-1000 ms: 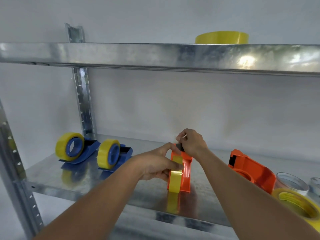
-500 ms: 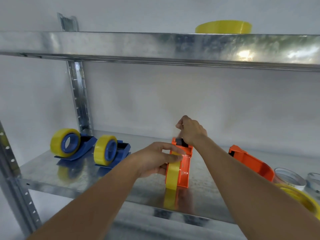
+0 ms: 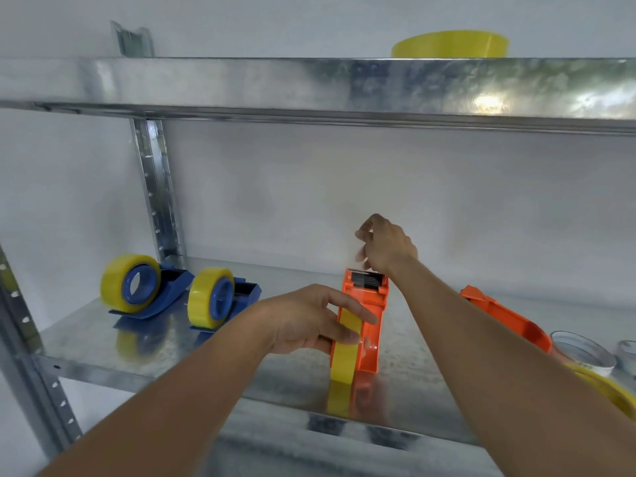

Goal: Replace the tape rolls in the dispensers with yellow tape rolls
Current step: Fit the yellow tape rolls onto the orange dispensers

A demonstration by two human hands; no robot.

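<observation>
— What's the left hand doing?

— It's on the yellow roll that sits in the middle orange dispenser. The fingers reach across the top of the roll and the thumb lies over it, so the hand grips the roll where it stands on edge in the holder.

— And the right hand?

— Lifted above the far end of that dispenser, just over the toothed cutter. The fingers are curled in toward the thumb like a pinch, but they're blurred, and I can't tell whether they hold a strip of tape or nothing.

— Where does the dispenser stand?

— On the lower shelf, its near end close to the front edge. To the left, well apart, two blue dispensers each carry a yellow roll. To the right lies a second orange dispenser, with clear rolls and part of another yellow roll at the frame's edge.

— Room to move?

— Bare metal on both sides of the middle dispenser. The upper shelf hangs overhead, with one flat yellow roll on it.
</observation>
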